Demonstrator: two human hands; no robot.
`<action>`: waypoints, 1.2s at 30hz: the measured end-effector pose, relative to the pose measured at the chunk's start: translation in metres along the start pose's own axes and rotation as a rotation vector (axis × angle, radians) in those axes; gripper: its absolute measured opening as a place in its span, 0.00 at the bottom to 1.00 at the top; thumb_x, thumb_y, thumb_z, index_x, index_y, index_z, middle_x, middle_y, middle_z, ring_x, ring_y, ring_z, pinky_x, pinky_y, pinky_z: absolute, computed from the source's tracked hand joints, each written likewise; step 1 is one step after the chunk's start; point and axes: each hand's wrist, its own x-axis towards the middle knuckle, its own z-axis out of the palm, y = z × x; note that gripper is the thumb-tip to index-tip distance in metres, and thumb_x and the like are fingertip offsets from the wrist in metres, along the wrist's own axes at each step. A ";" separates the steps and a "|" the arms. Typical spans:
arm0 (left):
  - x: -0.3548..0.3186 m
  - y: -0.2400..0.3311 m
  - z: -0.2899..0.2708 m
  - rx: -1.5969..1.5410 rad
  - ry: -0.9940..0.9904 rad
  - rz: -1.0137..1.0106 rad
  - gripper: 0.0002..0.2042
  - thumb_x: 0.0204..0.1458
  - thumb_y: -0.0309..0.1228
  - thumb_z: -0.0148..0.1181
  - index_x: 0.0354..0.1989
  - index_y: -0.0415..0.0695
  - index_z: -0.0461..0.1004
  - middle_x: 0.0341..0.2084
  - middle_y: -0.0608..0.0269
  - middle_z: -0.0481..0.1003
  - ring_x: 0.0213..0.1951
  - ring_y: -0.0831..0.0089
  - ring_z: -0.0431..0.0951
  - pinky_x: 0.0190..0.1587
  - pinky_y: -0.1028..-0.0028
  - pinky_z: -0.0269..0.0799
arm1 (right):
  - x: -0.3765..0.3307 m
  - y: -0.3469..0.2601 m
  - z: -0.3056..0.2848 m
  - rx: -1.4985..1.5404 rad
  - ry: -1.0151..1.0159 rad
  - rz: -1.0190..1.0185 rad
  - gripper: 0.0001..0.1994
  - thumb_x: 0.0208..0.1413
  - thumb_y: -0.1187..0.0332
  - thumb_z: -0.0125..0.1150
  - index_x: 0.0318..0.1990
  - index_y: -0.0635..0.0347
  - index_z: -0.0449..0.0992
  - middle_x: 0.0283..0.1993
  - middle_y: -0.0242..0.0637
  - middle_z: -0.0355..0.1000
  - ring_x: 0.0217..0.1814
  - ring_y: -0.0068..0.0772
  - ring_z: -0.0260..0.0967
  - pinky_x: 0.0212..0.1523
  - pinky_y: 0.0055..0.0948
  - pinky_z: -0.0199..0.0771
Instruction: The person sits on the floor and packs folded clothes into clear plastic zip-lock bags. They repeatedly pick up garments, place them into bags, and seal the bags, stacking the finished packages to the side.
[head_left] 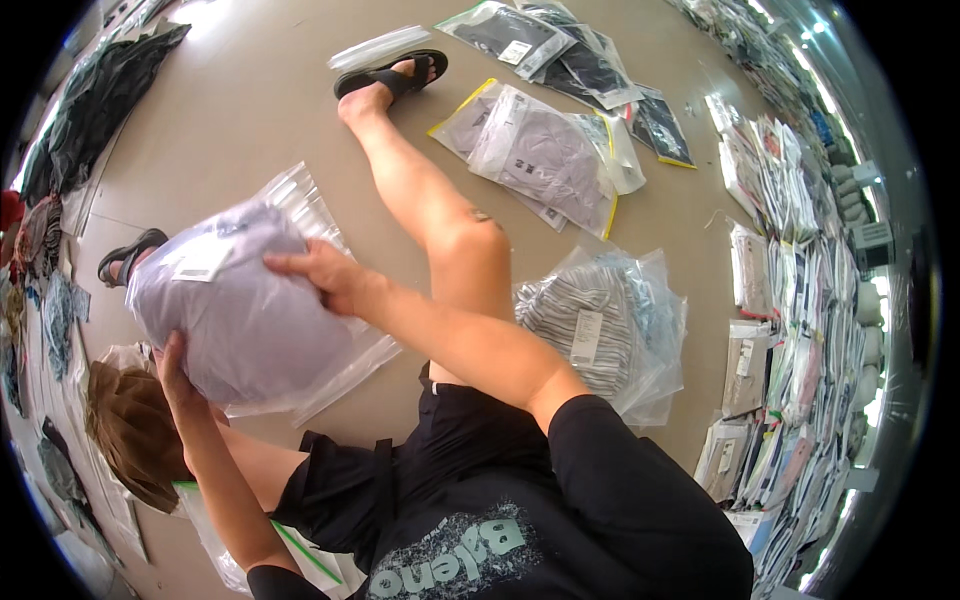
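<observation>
A folded lavender garment in a clear plastic bag (250, 310) is between my two hands, tilted over my bent left leg. My left hand (178, 385) grips its lower left edge, thumb on top and the other fingers hidden beneath. At the upper right side of the bag, my right hand (330, 277) holds the plastic, with its index finger lying across the front. A white label (203, 262) shows near the top of the garment. The bag's loose plastic spreads past the garment at the upper right and lower right.
Bagged lavender garments (550, 155) lie on the floor ahead, with dark bagged garments (590, 65) beyond. A bagged striped garment (575, 320) lies right of my knee. Empty-looking plastic bags (380, 47) sit by my right sandal. Brown cloth (135, 435) lies at left; packed garments (790, 300) line the right.
</observation>
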 end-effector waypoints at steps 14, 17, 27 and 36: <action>-0.018 -0.168 0.056 1.339 -0.273 0.078 0.22 0.59 0.33 0.69 0.61 0.41 0.77 0.54 0.46 0.79 0.58 0.46 0.75 0.64 0.54 0.70 | -0.110 -0.332 -0.123 -0.613 0.389 -0.547 0.24 0.63 0.61 0.74 0.61 0.66 0.77 0.56 0.40 0.81 0.55 0.35 0.81 0.57 0.39 0.84; -0.021 -0.159 0.055 1.375 -0.244 0.101 0.22 0.58 0.33 0.69 0.60 0.40 0.77 0.54 0.46 0.79 0.60 0.47 0.74 0.64 0.55 0.70 | -0.133 -0.307 -0.207 -0.790 0.576 -0.091 0.30 0.64 0.53 0.72 0.65 0.67 0.75 0.59 0.41 0.81 0.58 0.39 0.81 0.62 0.46 0.80; -0.023 -0.155 0.055 1.516 -0.275 0.177 0.21 0.57 0.28 0.69 0.59 0.41 0.77 0.52 0.47 0.78 0.62 0.47 0.74 0.64 0.52 0.69 | -0.194 -0.219 -0.403 -2.220 0.960 -0.129 0.37 0.57 0.50 0.77 0.75 0.29 0.70 0.78 0.41 0.67 0.78 0.51 0.64 0.73 0.47 0.70; -0.028 -0.160 0.055 1.487 -0.185 0.176 0.19 0.60 0.32 0.67 0.59 0.41 0.77 0.58 0.44 0.77 0.69 0.43 0.70 0.70 0.51 0.65 | -0.195 -0.398 -0.287 -1.764 0.985 -0.644 0.20 0.71 0.52 0.62 0.44 0.64 0.85 0.26 0.32 0.77 0.31 0.21 0.69 0.36 0.32 0.72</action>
